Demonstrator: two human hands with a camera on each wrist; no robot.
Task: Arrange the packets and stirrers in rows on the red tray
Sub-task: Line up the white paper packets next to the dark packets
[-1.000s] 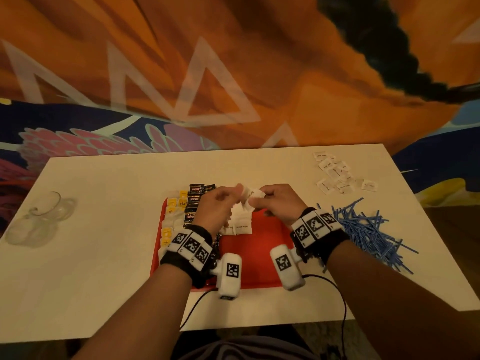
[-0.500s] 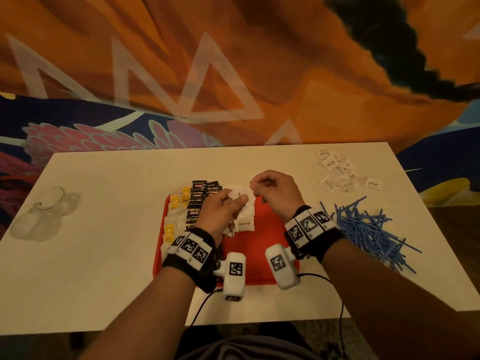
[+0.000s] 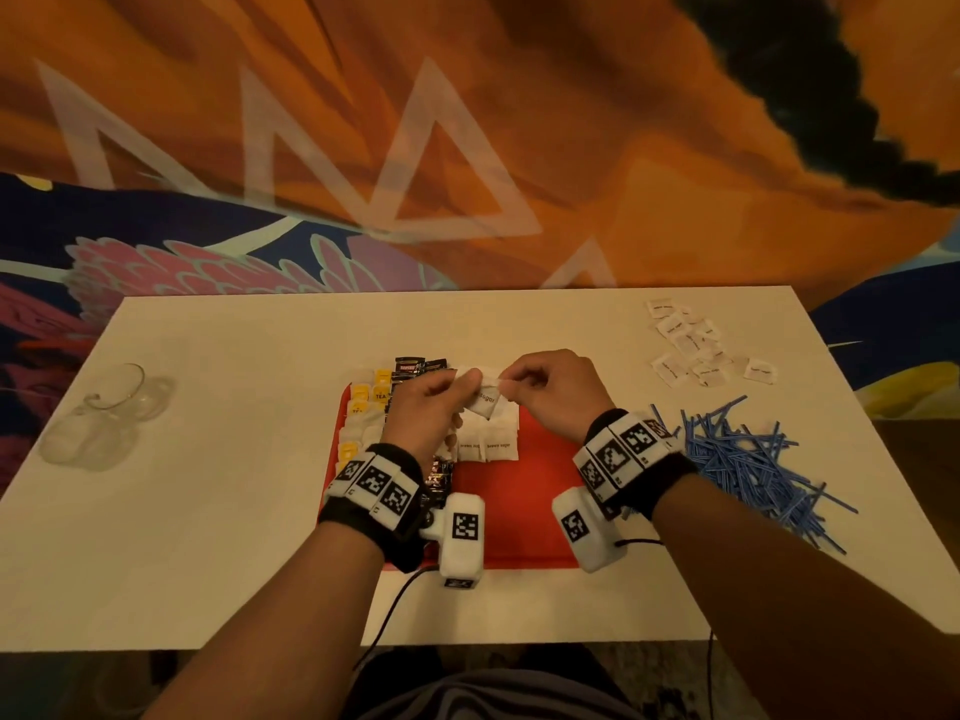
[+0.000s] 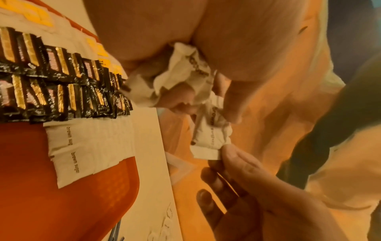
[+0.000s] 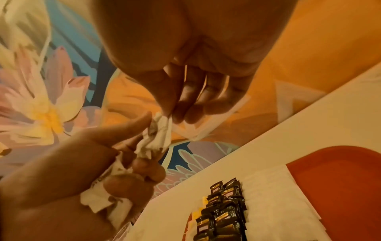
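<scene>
The red tray (image 3: 519, 511) lies at the table's near middle, with rows of yellow tea packets (image 3: 363, 397), black packets (image 3: 415, 366) and white sugar packets (image 3: 485, 444) laid on its left half. My left hand (image 3: 441, 402) grips a bunch of white sugar packets (image 4: 181, 78) above the tray. My right hand (image 3: 545, 392) pinches the end of one sugar packet (image 3: 485, 402) that sticks out of that bunch, also seen as the pinched packet (image 4: 210, 140) and the pinched packet (image 5: 163, 125).
More loose white packets (image 3: 696, 350) lie at the table's far right. A heap of blue stirrers (image 3: 748, 459) lies right of the tray. A clear glass cup (image 3: 109, 407) lies at the left. The tray's right half is bare red.
Both hands dipped toward the white row on the tray half a second ago and have come up again. My right hand now pinches a packet held out by the left.
</scene>
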